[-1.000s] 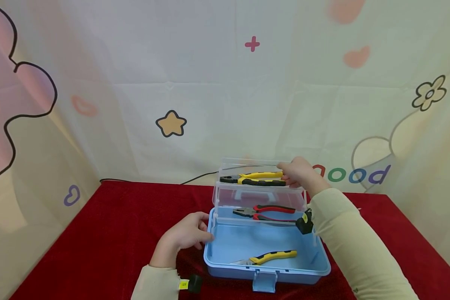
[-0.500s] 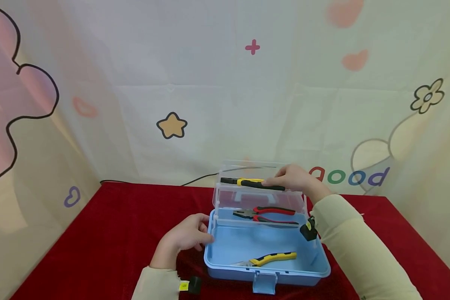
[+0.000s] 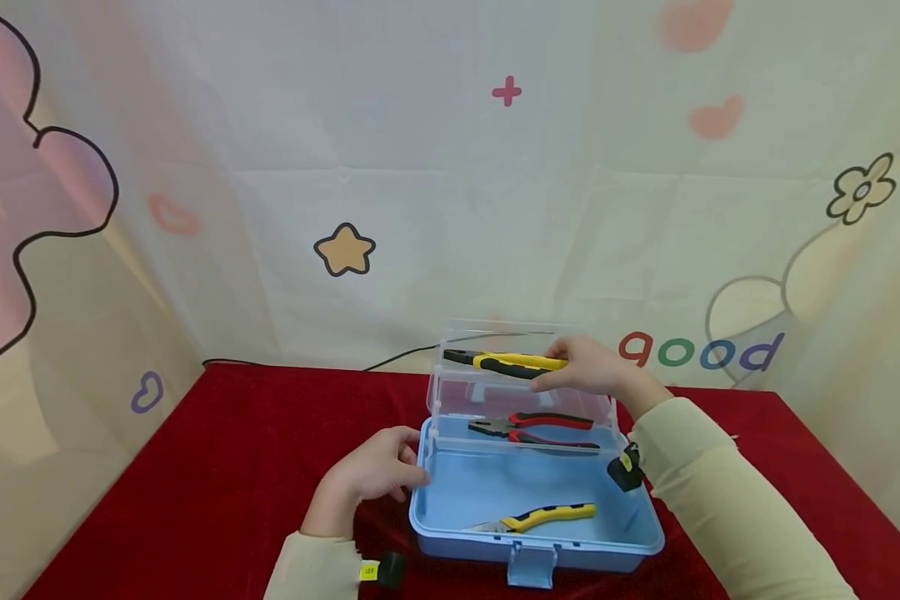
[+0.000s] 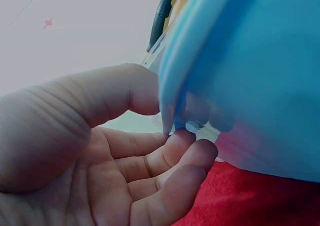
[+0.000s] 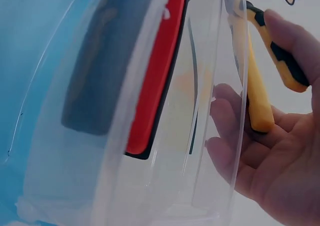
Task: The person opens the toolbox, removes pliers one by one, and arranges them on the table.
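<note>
My right hand (image 3: 588,367) holds yellow-and-black pliers (image 3: 510,364) by the handles, above the raised clear upper tray (image 3: 457,392) of a light blue toolbox (image 3: 495,479). In the right wrist view, the thumb lies on one handle and the fingers on the other handle (image 5: 260,101). My left hand (image 3: 371,468) grips the toolbox's left rim, thumb against the edge (image 4: 172,81) and fingers curled below it. Red-and-black pliers (image 3: 551,417) lie in the lower clear tray. On the box floor near the front is a yellow-handled tool with a metal tip (image 3: 547,515).
The toolbox stands on a red cloth (image 3: 270,467) covering the table. Its front latch (image 3: 531,567) hangs down. Behind is a printed curtain (image 3: 420,167), with a black cable (image 3: 401,357) along the table's back edge.
The right hand has shifted from the tray's far right corner onto the yellow-and-black pliers, taken hold of them and raised them slightly. The left hand stays on the rim.
</note>
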`<state>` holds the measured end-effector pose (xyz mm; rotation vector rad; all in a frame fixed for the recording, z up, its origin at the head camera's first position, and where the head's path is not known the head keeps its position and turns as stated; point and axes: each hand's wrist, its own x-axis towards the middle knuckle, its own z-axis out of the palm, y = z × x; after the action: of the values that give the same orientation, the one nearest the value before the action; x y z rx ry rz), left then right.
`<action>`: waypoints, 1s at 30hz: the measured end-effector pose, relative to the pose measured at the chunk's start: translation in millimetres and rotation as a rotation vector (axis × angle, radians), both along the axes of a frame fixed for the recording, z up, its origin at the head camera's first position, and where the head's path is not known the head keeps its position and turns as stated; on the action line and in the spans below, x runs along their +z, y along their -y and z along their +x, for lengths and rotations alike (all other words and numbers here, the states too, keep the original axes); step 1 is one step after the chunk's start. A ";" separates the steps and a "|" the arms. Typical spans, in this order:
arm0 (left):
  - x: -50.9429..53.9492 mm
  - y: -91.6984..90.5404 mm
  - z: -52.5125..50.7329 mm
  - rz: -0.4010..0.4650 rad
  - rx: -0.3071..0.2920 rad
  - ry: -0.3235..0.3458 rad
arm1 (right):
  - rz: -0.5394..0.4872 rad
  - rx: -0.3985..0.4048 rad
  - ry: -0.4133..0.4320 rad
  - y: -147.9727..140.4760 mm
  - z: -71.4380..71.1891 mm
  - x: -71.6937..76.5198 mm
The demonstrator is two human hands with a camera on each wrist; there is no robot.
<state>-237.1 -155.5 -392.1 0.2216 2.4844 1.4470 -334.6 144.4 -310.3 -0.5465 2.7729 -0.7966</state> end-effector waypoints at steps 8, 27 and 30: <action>0.0 0.4 -0.2 -0.003 -0.001 -0.004 | 0.014 0.009 -0.035 5.3 1.5 -2.3; -3.2 1.2 -1.9 0.009 -0.017 -0.001 | -0.092 -0.053 -0.170 7.5 16.5 -9.6; -2.7 1.3 -1.7 0.006 -0.018 0.002 | -0.105 -0.063 -0.178 5.9 18.2 -11.5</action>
<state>-238.8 -156.8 -394.8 0.2431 2.4707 1.4468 -316.4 138.5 -321.9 -0.5770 2.9366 -0.9554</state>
